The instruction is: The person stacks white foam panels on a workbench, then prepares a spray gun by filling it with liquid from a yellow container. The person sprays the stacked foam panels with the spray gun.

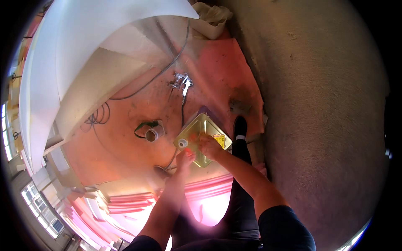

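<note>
A square yellowish metal can (pixel 202 127) stands on the reddish floor below me, with a round white cap (pixel 183 143) at its near left corner. My left hand (pixel 185 157) reaches to that cap, fingertips on or just beside it. Over the can's top, my right hand (pixel 209 146) is closed, apparently gripping a handle that the fingers hide. A yellow label (pixel 220 140) shows beside the right hand. My black shoe (pixel 240 126) is planted right of the can.
A spray gun (pixel 182 82) with hoses lies farther ahead. A small metal cup (pixel 152 134) with a green strap sits left of the can. A grey wall (pixel 326 104) fills the right. White steps (pixel 104 67) rise at left. A cloth bundle (pixel 211 19) lies far ahead.
</note>
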{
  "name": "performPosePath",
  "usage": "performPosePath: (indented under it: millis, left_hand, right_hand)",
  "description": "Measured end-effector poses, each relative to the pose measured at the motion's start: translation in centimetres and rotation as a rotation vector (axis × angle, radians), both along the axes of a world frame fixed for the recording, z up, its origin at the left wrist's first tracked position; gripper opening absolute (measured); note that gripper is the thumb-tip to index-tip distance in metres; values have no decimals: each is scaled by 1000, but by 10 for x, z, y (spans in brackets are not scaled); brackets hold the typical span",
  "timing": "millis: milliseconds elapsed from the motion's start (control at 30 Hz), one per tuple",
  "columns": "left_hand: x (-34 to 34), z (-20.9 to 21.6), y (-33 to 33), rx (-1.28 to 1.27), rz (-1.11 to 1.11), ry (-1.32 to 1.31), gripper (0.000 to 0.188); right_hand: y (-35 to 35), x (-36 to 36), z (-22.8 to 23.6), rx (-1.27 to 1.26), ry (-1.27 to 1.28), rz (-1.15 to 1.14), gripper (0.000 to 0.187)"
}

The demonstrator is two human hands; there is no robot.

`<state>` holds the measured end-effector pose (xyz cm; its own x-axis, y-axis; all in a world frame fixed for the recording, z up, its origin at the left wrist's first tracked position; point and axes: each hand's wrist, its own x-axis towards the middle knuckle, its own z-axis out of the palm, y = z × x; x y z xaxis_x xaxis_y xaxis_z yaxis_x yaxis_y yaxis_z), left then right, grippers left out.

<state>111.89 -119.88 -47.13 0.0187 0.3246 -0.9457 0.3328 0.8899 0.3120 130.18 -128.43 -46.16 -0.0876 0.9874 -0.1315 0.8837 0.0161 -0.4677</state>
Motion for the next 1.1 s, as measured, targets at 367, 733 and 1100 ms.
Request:
performPosePath:
  millis: [367,733,1100]
  left_hand:
    - [53,3,-30,107,-352,-431,28]
    - [38,181,-45,219,-432,-216,17]
    - [-64,295,-10,124,-325,-262,13]
  right_hand:
    - [-55,36,0,42,422,-863,50]
    - [-119,89,-88,-287,982,-1360,45]
    - [-141,-14,-130,-708,1479,-1288,51]
